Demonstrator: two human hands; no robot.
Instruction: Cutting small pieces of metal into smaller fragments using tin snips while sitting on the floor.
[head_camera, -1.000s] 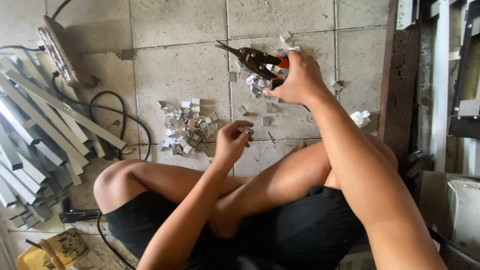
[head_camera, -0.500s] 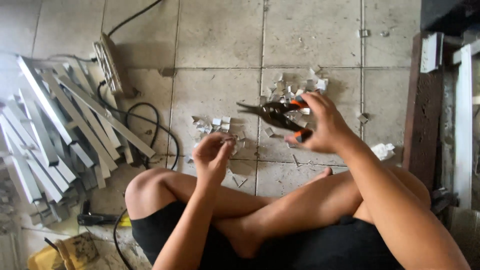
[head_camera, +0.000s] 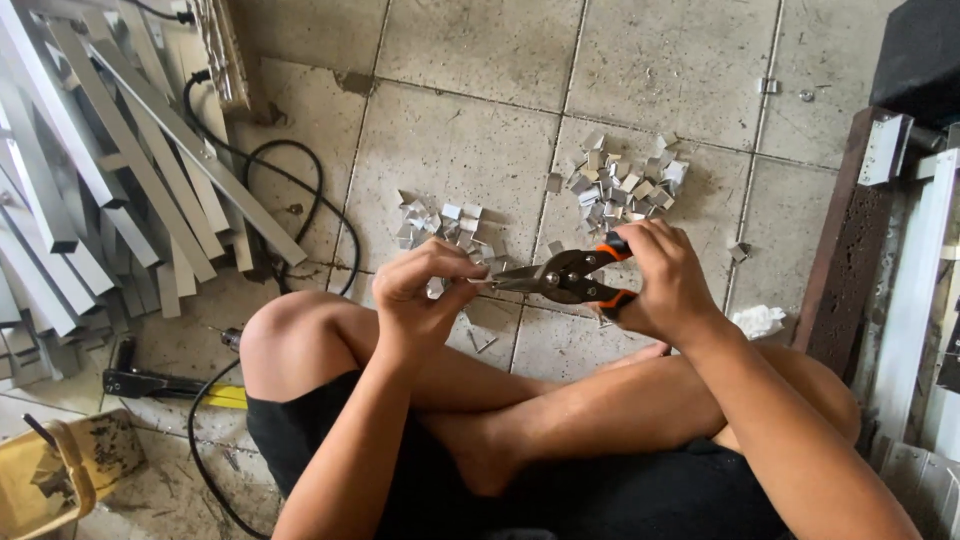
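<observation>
While right hand (head_camera: 665, 285) grips orange-handled metal snips (head_camera: 570, 277), left hand (head_camera: 425, 295) pinches small grey metal piece (head_camera: 483, 272) btwn fingertips at blades.

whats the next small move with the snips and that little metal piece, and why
Probably squeeze the handles of the snips in the right hand. Their blades already point at the small metal piece pinched in the left hand, and both hands are held together above the floor tiles, so a cut looks lined up.

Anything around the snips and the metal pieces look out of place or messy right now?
Nothing looks damaged. Small metal pieces lie in two loose heaps on the tiled floor, with strays scattered around, and a black cable loops beside the stacked metal strips.
</observation>
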